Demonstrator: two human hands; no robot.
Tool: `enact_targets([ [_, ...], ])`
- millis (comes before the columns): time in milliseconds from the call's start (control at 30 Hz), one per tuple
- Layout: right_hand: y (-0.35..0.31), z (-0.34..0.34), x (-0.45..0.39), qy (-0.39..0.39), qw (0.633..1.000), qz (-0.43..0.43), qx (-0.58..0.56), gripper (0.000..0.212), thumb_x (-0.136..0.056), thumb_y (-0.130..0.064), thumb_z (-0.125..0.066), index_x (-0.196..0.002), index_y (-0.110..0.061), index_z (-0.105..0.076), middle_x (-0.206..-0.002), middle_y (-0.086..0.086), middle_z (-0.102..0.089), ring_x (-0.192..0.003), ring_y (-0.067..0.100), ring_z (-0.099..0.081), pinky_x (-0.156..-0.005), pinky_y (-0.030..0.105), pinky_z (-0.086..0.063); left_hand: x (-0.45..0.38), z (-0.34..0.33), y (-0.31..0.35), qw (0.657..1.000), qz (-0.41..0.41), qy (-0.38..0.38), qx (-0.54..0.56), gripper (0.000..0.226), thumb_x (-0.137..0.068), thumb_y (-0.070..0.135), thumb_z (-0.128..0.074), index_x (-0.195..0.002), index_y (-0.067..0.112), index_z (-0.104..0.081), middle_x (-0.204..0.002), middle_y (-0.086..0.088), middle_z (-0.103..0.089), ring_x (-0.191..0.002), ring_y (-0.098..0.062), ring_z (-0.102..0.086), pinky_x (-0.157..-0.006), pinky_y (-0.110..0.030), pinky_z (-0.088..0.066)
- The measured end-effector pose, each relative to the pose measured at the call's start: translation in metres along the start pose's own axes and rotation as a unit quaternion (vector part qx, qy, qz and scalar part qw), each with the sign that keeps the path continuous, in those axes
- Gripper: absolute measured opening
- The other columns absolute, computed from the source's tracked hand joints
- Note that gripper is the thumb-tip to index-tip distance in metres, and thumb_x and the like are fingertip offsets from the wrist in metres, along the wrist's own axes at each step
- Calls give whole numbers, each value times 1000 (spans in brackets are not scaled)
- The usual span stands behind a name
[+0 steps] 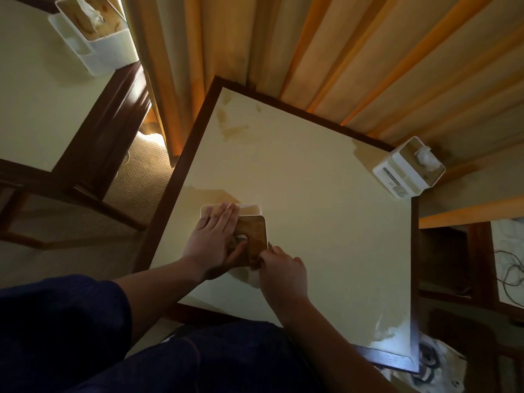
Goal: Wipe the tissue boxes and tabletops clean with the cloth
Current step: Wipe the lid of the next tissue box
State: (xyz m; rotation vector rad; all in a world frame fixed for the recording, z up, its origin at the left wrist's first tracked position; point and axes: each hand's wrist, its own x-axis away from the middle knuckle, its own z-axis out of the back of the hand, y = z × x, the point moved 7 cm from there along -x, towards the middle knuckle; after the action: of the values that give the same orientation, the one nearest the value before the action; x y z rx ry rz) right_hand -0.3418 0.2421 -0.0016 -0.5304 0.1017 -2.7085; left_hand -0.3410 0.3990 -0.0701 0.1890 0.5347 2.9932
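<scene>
A white tissue box with a brown wooden lid (pixel 254 233) stands near the front left of the cream tabletop (pixel 312 222). My left hand (pixel 217 236) lies flat over the box's top, fingers straight, thumb by the lid's opening. My right hand (pixel 279 268) pinches a dark cloth (pixel 265 251) against the box's near right corner; most of the cloth is hidden under the hand. A second white tissue box (pixel 408 168) sits at the table's far right corner. A third tissue box (pixel 90 32) stands on the neighbouring table at upper left.
The table has a dark wooden rim (pixel 181 165) and brownish stains near its far corner (pixel 232 129). Orange curtains (pixel 340 52) hang behind. Another cream table (pixel 34 103) stands at left, with carpet (pixel 141 177) between. Cables (pixel 510 270) lie at right.
</scene>
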Motion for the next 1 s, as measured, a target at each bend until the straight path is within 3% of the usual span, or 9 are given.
enact_targets([
  [100,-2,11,-17,-54,998,17,28,17,-95,-28,-55,-98,-21,-71,-98,-1,-67,-89,24,-67,-86,34,-45,0,-4,-2,1000,-5,-7,5,82,-105,65,-18,-166,11,-7,-173,-8,-13,-161,-22,2,-130,-49,0],
  [200,-4,21,-40,-55,996,17,63,20,-92,-32,-55,-95,-22,-73,-96,-1,-68,-90,26,-68,-86,35,-43,0,-4,-2,1000,-16,5,-1,82,-105,63,-18,-165,8,-13,-172,-11,-19,-161,-25,-3,-130,-51,-5],
  [300,-5,28,-63,-27,998,4,59,21,-93,-35,-57,-99,-24,-74,-102,0,-72,-96,27,-70,-85,36,-40,0,-1,0,999,-27,23,-7,80,-105,60,-23,-163,5,-22,-169,-13,-26,-160,-27,-10,-129,-52,-8],
  [467,-7,34,-86,33,998,-11,53,26,-97,-29,-52,-109,-26,-75,-108,-1,-71,-101,27,-69,-92,39,-41,0,1,0,999,-24,27,-16,80,-104,60,-31,-162,5,-26,-168,-12,-29,-160,-25,-10,-129,-46,0],
  [533,-7,29,-85,60,997,-7,54,24,-98,-25,-52,-109,-26,-73,-106,0,-70,-96,28,-69,-90,41,-41,0,0,-1,999,-22,23,-10,81,-103,61,-31,-162,6,-28,-167,-12,-31,-160,-26,-12,-130,-48,-2],
  [633,-4,17,-67,104,993,-31,37,6,-86,-19,-71,-91,-23,-74,-87,0,-68,-70,27,-69,-74,39,-46,0,0,-1,1000,-14,19,9,79,-105,60,-28,-162,6,-27,-167,-13,-32,-159,-28,-14,-129,-54,-8],
  [733,2,2,-41,117,992,-44,4,13,-78,-18,-80,-86,-23,-71,-83,-1,-66,-61,26,-64,-66,38,-46,-1,-1,-2,1000,-12,16,14,80,-104,60,-25,-163,6,-22,-168,-12,-29,-160,-27,-13,-129,-54,-6],
  [933,7,-11,3,51,998,-36,-2,17,-74,-33,-77,-89,-26,-71,-89,-5,-69,-69,21,-67,-70,38,-46,0,0,-1,999,-21,37,-1,82,-104,61,-27,-162,4,-25,-167,-13,-32,-158,-29,-19,-128,-54,-14],
  [1000,5,-2,4,34,999,-25,16,11,-90,-28,-61,-95,-27,-71,-97,-4,-69,-86,23,-68,-81,42,-43,0,0,-1,999,-13,33,4,81,-104,61,-25,-163,5,-22,-168,-12,-30,-159,-28,-15,-129,-53,-12],
])
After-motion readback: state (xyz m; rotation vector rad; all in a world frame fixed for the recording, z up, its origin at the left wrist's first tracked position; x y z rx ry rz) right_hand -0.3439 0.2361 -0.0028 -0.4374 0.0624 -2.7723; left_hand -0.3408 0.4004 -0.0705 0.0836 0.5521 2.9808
